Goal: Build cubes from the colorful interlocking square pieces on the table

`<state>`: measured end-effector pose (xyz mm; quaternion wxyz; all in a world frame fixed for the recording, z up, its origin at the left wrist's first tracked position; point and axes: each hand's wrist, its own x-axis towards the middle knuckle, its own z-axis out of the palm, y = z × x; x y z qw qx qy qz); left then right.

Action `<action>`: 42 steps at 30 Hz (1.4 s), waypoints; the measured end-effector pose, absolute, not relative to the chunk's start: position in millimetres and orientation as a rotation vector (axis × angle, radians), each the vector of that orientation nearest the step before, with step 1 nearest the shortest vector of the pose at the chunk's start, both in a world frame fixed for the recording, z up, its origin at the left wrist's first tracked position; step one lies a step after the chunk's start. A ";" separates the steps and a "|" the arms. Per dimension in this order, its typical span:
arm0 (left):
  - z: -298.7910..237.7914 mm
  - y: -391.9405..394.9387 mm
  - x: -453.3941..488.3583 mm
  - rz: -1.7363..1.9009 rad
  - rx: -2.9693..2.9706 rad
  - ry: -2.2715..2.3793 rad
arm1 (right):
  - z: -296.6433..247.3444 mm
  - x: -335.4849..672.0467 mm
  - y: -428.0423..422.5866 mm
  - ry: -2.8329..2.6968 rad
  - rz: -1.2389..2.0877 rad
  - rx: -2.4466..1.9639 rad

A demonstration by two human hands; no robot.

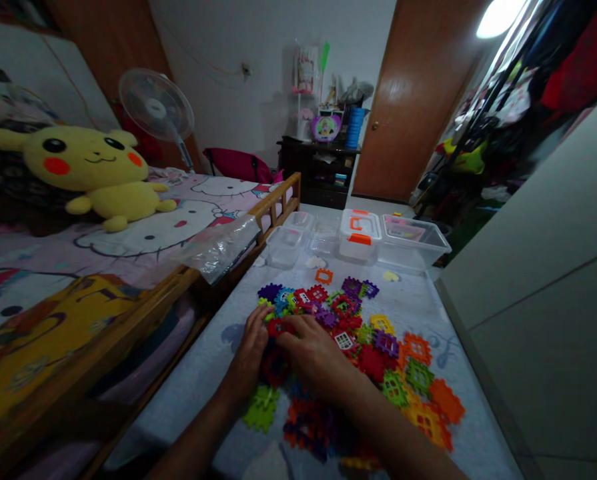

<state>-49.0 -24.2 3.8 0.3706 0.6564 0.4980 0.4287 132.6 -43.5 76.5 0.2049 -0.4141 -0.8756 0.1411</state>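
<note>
My left hand (251, 350) is at the left edge of a pile of colourful plastic building tiles, its fingers stretched forward and its thumb mostly hidden. It rests beside a red notched tile (277, 327). Over that same tile bends my right hand (311, 353), its fingers curled and closed on the tile's near side. A darker red tile (275, 368) lies in shadow between my wrists. Just below my left hand is a green tile (261, 408). A white window-shaped piece (345, 341) sits in the pile right of my right hand.
Orange tiles (447, 400) spread to the right, and a lone orange frame (323, 276) lies behind the pile. Clear plastic boxes (284, 247) and a lidded box with orange clips (360, 235) stand at the table's far end. A wooden bed rail (173, 283) runs along the left.
</note>
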 end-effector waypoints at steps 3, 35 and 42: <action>3.6 -24.1 -50.8 1.177 1.601 1.272 | 83.2 123.5 -56.1 -2.503 0.530 -0.969; 32.1 13.6 -85.2 0.401 2.292 1.396 | 73.7 181.8 -45.3 -2.395 0.590 -1.241; 16.3 67.9 -77.8 0.592 2.377 1.553 | 71.9 238.8 -37.1 -2.149 0.606 -1.391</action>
